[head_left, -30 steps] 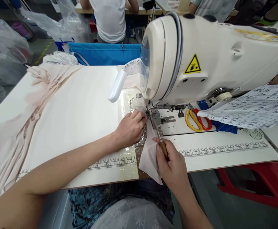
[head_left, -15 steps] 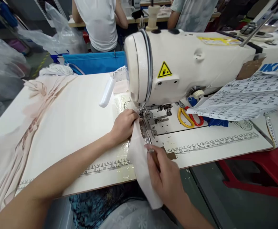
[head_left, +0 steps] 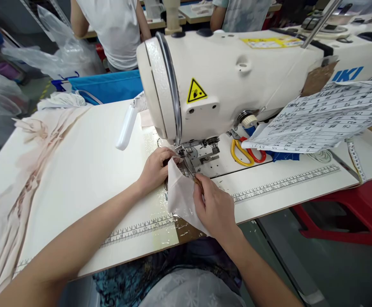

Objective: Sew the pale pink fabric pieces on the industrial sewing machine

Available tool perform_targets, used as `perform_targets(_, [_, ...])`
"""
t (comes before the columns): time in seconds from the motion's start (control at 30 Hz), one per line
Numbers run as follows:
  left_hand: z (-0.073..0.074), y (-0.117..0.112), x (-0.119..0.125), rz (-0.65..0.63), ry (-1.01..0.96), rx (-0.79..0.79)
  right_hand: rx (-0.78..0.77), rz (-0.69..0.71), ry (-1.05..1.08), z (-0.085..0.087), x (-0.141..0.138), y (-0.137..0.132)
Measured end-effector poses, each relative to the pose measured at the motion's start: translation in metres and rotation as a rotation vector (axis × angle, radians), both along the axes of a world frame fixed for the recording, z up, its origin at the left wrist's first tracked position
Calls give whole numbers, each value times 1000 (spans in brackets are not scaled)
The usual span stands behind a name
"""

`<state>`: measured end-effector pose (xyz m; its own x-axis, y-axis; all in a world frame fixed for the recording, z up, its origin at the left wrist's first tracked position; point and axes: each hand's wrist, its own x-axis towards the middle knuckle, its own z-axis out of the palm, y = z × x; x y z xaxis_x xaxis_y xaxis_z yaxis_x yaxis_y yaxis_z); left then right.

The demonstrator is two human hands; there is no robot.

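Note:
My left hand (head_left: 156, 167) is closed on the pale pink fabric (head_left: 183, 194) at the left of the needle area, under the head of the sewing machine (head_left: 224, 76). The fabric hangs from there over the front of the table. My right hand (head_left: 216, 204) grips a slim metal tool (head_left: 190, 170) with a brownish handle; its exact kind is hard to make out. The tool's narrow tip points up-left at the fabric edge by the presser foot. My right fingers are near or on the fabric, which passes partly behind them.
Scissors (head_left: 242, 153) with yellow and red handles lie under the machine arm. A written paper sheet (head_left: 323, 121) leans at the right. Pink fabric strips (head_left: 29, 192) run down the table's left side. A white plastic-like piece (head_left: 126, 128) and a red stool (head_left: 348, 209) flank the work. People sit behind.
The view has shifted, so the machine appears further left. My right hand has moved up toward the needle area with the tool, its tip now at the fabric edge. The fabric's lower end is drawn up.

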<state>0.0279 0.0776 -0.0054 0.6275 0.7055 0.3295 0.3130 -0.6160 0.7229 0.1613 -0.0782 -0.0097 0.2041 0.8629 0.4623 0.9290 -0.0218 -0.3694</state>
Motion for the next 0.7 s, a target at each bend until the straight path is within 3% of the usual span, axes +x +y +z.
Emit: perform_targets(0.7, [-3, 5, 1, -2, 27, 53, 1, 39, 8, -2, 0, 1])
